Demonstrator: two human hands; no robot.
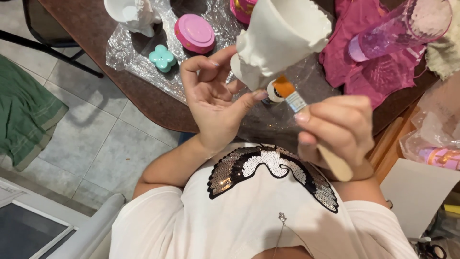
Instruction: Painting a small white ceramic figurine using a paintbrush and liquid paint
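Observation:
My left hand (213,98) holds a white plaster figure (275,41) by its lower end, fingertips pinching it while the wide rim points up and away. My right hand (338,129) grips a flat paintbrush (292,98) with a wooden handle, metal ferrule and orange bristles. The bristles touch the underside of the figure. A small round pot (274,91) of paint sits just behind the brush tip on the table.
A brown table (153,103) carries crinkled clear plastic (143,62), another white plaster figure (134,17), a pink round lid (194,32), a teal flower-shaped piece (162,58), pink cloth (373,57) and a clear pink bottle (402,26). Tiled floor and a green cloth (26,115) lie left.

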